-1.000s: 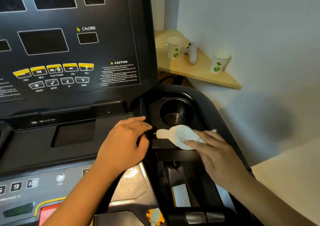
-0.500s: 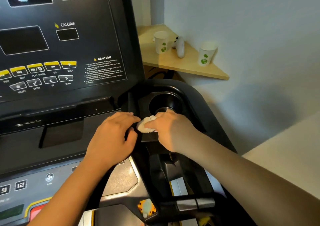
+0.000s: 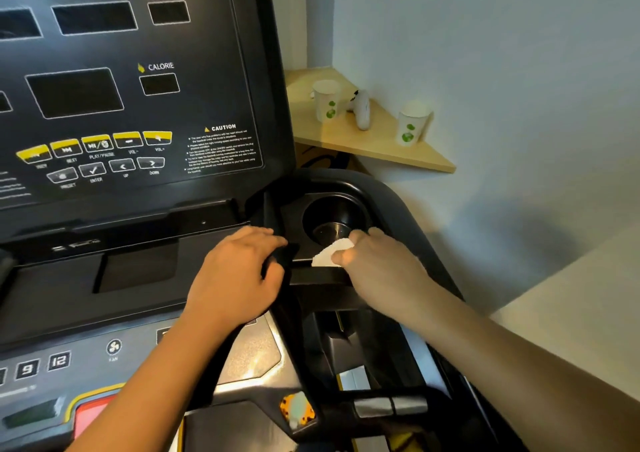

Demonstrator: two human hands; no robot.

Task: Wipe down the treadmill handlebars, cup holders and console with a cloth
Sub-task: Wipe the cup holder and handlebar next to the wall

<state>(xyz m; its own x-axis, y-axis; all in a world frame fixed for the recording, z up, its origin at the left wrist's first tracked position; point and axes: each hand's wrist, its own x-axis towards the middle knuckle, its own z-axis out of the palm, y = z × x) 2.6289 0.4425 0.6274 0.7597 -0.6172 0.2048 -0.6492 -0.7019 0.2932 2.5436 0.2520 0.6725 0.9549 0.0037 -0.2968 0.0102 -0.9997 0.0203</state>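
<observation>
The black treadmill console [image 3: 131, 80] fills the upper left, with display windows and yellow buttons. To its right is a round black cup holder [image 3: 332, 219] with a metal bottom. My right hand [image 3: 377, 264] is shut on a white cloth [image 3: 327, 254] and presses it on the flat ledge just in front of the cup holder. My left hand [image 3: 239, 275] rests palm down on the console's lower ledge, fingers curled over its right edge, next to the cloth. A black handlebar [image 3: 381, 406] with metal grip sensors runs across the bottom.
A wooden corner shelf [image 3: 377, 143] on the wall holds two paper cups [image 3: 325, 101] and a white controller [image 3: 362, 108]. A pale wall stands to the right. Number keys and a red stop button [image 3: 93, 413] sit at the lower left.
My right hand bunched the cloth, swept it left along the ledge toward my left hand, then back right to the cup holder's front rim. My left hand stayed put.
</observation>
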